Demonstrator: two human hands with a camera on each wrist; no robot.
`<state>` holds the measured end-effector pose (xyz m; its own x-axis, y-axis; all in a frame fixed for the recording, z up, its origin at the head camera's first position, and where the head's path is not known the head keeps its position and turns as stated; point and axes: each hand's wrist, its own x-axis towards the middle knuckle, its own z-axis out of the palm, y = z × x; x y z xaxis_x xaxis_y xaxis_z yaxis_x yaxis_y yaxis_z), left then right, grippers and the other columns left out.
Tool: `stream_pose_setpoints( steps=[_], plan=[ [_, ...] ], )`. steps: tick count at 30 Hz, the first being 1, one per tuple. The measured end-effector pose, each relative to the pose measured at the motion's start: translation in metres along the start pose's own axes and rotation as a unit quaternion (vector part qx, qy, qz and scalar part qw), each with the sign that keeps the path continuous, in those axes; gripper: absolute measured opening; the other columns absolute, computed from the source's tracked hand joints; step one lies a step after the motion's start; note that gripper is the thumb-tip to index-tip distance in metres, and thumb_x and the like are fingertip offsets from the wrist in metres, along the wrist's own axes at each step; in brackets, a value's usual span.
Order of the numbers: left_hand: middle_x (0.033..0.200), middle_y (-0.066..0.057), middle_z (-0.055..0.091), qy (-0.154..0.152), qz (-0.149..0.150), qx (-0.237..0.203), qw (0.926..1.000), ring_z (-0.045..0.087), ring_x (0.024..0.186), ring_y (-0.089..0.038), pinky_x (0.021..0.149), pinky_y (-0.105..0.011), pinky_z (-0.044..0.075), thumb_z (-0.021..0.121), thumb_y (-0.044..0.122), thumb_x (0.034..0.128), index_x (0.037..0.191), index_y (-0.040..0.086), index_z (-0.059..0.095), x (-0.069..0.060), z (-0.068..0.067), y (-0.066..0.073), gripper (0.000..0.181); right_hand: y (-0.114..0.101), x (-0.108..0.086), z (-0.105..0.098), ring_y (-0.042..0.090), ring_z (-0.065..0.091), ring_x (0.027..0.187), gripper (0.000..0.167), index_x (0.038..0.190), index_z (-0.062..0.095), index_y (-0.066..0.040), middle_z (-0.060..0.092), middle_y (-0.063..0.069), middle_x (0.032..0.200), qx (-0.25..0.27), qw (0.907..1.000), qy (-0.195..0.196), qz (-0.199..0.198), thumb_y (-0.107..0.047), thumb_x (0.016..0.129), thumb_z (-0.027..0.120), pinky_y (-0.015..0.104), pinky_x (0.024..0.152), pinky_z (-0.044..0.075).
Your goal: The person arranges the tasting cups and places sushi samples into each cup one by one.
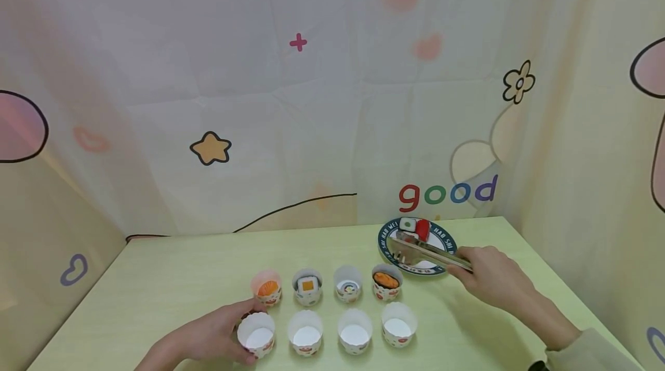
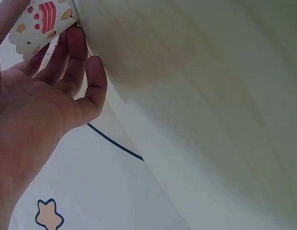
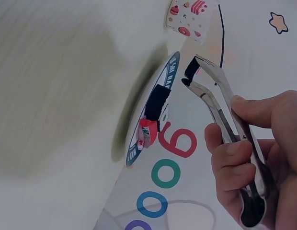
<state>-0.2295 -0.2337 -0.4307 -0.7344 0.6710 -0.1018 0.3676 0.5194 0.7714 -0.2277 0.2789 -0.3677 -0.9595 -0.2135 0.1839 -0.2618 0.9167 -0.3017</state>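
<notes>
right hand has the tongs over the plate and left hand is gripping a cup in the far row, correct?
Not the far row: the head view shows the left hand gripping the leftmost cup in the near row. The right hand holds the tongs over the plate.

Holds L hand (image 1: 220, 330) low at L, w/ thumb (image 1: 242, 355) & fingers (image 1: 247, 306) apart, bent in a C-shaped grip; shows palm (image 2: 38, 98) to L wrist cam. Has R forearm (image 1: 545, 318) stretched fwd & inward fr. lower R. Clasps w/ R hand (image 1: 490, 276), farther out than L, w/ R thumb (image 3: 266, 111) extended opp. curled R fingers (image 3: 232, 178).
</notes>
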Motion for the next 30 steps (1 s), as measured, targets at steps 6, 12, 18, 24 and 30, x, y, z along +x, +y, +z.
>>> stream_pose_setpoints(
  steps=[6, 12, 18, 24, 30],
  plan=[
    [0.118, 0.002, 0.06, 0.0, -0.006, -0.002, 1.0, 0.056, 0.106, -0.015, 0.092, -0.026, 0.044, 0.092, 0.021, 0.078, 0.127, 0.016, 0.056, 0.001, 0.0, -0.001, 0.062, -0.007, -0.001, -0.002, 0.012, 0.044, 0.055, 0.016, 0.092, 0.069, -0.009, 0.046, -0.005, 0.063, -0.002, 0.9999, 0.008, -0.012, -0.023, 0.094, 0.075, 0.03, 0.05, 0.032],
    [0.116, 0.001, 0.061, 0.005, 0.005, 0.001, 1.0, 0.056, 0.104, -0.014, 0.091, -0.027, 0.045, 0.092, 0.017, 0.0775, 0.127, 0.014, 0.056, 0.002, 0.002, -0.006, 0.061, -0.015, -0.003, -0.001, 0.012, 0.045, 0.055, 0.02, 0.099, 0.071, -0.006, 0.049, -0.005, 0.065, -0.003, 0.9999, 0.0, -0.011, -0.026, 0.094, 0.075, 0.029, 0.05, 0.033],
    [0.115, 0.002, 0.061, 0.011, 0.004, 0.009, 0.9999, 0.056, 0.104, -0.013, 0.092, -0.028, 0.045, 0.093, 0.016, 0.0762, 0.127, 0.013, 0.057, 0.002, 0.003, -0.008, 0.062, -0.024, -0.004, -0.002, 0.011, 0.045, 0.055, 0.022, 0.101, 0.071, -0.007, 0.051, -0.005, 0.066, -0.002, 0.9998, 0.001, -0.021, -0.027, 0.094, 0.076, 0.028, 0.05, 0.034],
    [0.115, 0.003, 0.061, 0.014, 0.006, 0.02, 0.9997, 0.056, 0.104, -0.013, 0.093, -0.029, 0.045, 0.093, 0.016, 0.0748, 0.128, 0.01, 0.057, 0.002, 0.004, -0.008, 0.065, -0.035, -0.005, -0.003, 0.011, 0.047, 0.057, 0.026, 0.108, 0.072, -0.006, 0.053, -0.006, 0.069, 0.001, 0.9996, -0.006, -0.026, -0.028, 0.093, 0.076, 0.028, 0.051, 0.036],
    [0.115, 0.002, 0.061, 0.018, 0.006, 0.022, 0.9996, 0.056, 0.104, -0.013, 0.095, -0.029, 0.045, 0.093, 0.016, 0.0735, 0.128, 0.007, 0.057, 0.004, 0.006, -0.008, 0.067, -0.043, -0.006, -0.004, 0.01, 0.046, 0.058, 0.021, 0.104, 0.073, -0.009, 0.054, -0.008, 0.07, 0.0, 0.999, 0.004, -0.045, -0.027, 0.094, 0.076, 0.028, 0.051, 0.036]
  ],
)
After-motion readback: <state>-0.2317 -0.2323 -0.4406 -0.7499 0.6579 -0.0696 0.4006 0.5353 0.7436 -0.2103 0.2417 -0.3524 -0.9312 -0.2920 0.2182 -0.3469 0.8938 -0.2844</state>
